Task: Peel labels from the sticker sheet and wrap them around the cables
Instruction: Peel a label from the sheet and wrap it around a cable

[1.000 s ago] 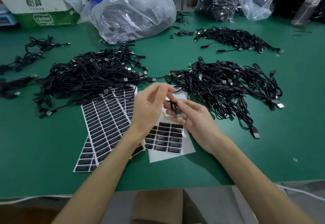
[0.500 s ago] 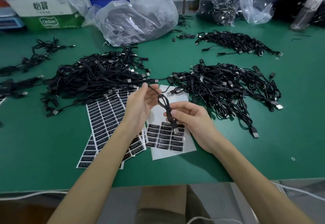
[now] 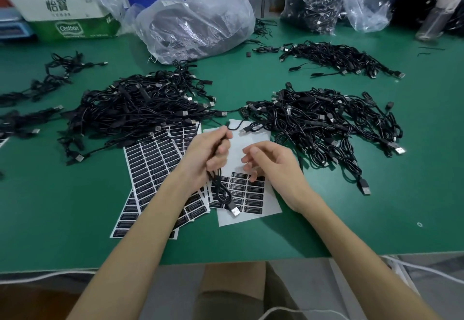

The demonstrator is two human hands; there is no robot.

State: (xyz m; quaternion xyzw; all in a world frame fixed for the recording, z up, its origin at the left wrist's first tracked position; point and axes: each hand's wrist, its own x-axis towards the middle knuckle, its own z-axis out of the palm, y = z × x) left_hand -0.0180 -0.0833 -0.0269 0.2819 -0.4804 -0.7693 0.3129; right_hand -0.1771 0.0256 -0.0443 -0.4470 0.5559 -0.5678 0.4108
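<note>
My left hand (image 3: 208, 154) grips a black USB cable (image 3: 221, 189), which hangs in a loop over the sticker sheets, its silver plug (image 3: 234, 210) lowest. Just to the right, my right hand (image 3: 273, 166) hovers with fingers loosely curled and holds nothing. One fingertip touches a black label (image 3: 256, 181) on the partly used white sticker sheet (image 3: 251, 141). Only the lower half of that sheet carries labels. Full sheets of black labels (image 3: 155, 164) lie fanned out under my left forearm.
Piles of black cables lie on the green table: one at left (image 3: 140, 109), one at right (image 3: 321, 124), a smaller one far right (image 3: 336, 58). Plastic bags (image 3: 200, 23) and a cardboard box (image 3: 72, 18) stand along the back. The table edge (image 3: 226, 260) is close to me.
My right hand has let go of the cable and dropped onto the sticker sheet. The cable now hangs from my left hand alone, lower over the sheets.
</note>
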